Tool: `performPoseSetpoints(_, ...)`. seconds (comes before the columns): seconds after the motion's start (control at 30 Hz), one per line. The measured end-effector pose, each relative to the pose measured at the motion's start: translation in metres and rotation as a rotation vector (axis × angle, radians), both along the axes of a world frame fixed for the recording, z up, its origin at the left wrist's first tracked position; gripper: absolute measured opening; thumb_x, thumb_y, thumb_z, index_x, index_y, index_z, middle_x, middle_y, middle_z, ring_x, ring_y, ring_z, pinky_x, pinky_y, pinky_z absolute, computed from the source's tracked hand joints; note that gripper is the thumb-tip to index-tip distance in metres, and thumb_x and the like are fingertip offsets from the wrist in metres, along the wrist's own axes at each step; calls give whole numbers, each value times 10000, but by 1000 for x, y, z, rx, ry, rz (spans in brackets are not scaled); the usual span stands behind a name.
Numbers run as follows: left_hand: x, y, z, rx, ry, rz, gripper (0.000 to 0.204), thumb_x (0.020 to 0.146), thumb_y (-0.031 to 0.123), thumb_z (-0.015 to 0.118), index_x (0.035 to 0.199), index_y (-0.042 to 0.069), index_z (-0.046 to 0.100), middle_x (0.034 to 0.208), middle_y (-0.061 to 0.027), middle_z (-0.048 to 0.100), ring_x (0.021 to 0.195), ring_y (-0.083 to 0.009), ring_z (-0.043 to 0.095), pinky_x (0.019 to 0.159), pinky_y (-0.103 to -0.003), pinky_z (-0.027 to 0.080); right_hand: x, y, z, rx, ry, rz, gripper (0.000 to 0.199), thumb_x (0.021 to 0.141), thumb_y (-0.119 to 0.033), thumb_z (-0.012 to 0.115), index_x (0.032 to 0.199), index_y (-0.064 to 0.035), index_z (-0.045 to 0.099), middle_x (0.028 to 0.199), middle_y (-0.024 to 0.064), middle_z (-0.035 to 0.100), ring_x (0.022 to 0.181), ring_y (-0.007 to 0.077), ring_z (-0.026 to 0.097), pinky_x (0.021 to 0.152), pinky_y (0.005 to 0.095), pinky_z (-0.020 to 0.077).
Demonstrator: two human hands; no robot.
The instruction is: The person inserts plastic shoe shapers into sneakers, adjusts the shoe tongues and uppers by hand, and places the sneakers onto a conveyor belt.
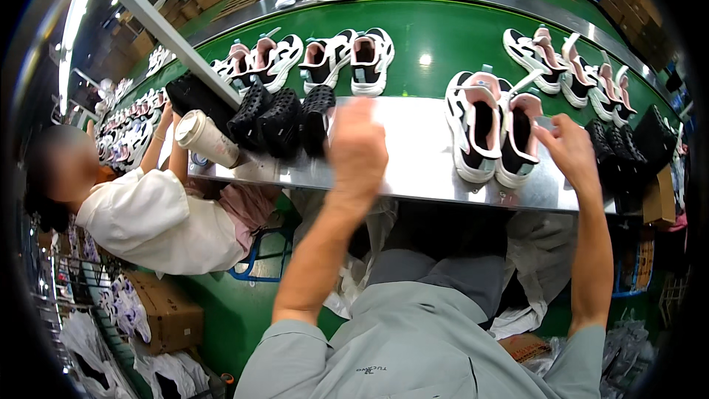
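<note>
- Two shoes, the left shoe (463, 133) and the right shoe (526, 159), sit side by side on the shiny metal table (413, 151). They are white and black with pink insides, and they stand upright, soles down, heels near the person.
- They look light. The tops are likely soft and bendy, and the thick white soles stiffer. They should not break, but white can get smudged, and smooth metal may let them slide.
- Good places to hold are the heel and the sides just above the sole. The white strap (526, 80) sticking up looks floppy, so it seems a poor handle.
- The right hand (572, 149) is at the right shoe's outer side, fingers partly bent. I cannot tell if the fingertips touch or pinch it.
- The left hand (358, 151) is blurry, over the table's edge, well apart from the shoes. Its fingers look curled, but I cannot tell if they hold anything.
- Black bumpy things (281, 129) and a paper cup (209, 139) crowd the left side. The cup could get knocked.
- More black bumpy things (611, 144) stand close past the right hand.
- Behind, the green belt (443, 37) carries more shoes (362, 66).
- A co-worker (162, 214) in a white top sits at the left.
</note>
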State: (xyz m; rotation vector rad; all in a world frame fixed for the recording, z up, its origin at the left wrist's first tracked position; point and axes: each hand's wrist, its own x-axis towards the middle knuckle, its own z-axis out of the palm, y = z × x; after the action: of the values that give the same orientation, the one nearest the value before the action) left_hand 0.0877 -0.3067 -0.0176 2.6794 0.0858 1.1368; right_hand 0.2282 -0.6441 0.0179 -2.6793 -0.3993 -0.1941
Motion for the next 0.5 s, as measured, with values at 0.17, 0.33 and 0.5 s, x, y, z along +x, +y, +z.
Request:
performPoseSetpoints(0.17, -45, 124, 18, 129, -3, 655, 344, 885, 149, 693, 1163, -48, 643, 1185, -203, 624, 1127, -387, 544, 994, -463, 441, -47, 10, 28, 373, 153, 93, 299, 922, -208, 730, 1023, 66, 664, 772, 111, 694, 691, 121, 631, 628, 287, 509)
performPoseSetpoints(0.33, -35, 204, 8, 78, 395, 855, 272, 889, 137, 687, 1106, -22, 648, 1142, -207, 653, 1083, -386, 610, 887, -466, 520, -65, 34, 30, 478, 286, 232, 172, 930, -96, 709, 994, 57, 665, 763, 54, 673, 668, 76, 590, 601, 244, 492)
performPoseSetpoints(0.5, -48, 193, 37, 5, 293, 743, 319, 892, 167, 706, 1190, 61, 664, 1015, -201, 694, 980, -373, 670, 855, -449, 525, -70, 34, 28, 457, 223, 282, 188, 963, -172, 679, 1045, -3, 673, 791, 21, 686, 665, 59, 613, 554, 201, 441)
